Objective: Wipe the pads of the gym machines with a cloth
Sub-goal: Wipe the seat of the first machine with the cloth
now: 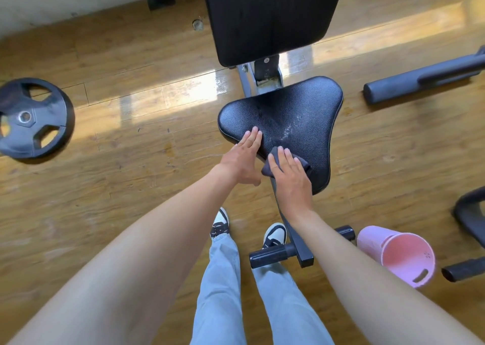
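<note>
Head cam, looking down. Nearest to me: jeans (223,279) and two sneakers (220,224) on wood floor (131,187). Pink bucket (401,255) lies on its side at lower R, just beside the bench's foot bar (278,253). Both forearms reach fwd to the seat pad (294,116). R hand (291,179) flat, fingers straight, pressing a dark cloth (270,166) onto the near edge of the pad; cloth bunched under the palm, not pinched as far as I see. L hand (242,158) also flat and holding nothing, fingertips resting on the pad's L edge. Whitish smear on the pad just beyond R fingers. Past that, metal frame (249,82), then back pad (270,17), tilted. Weight plate (31,119) flat on floor far L. Dark padded bar (420,82) far R.
</note>
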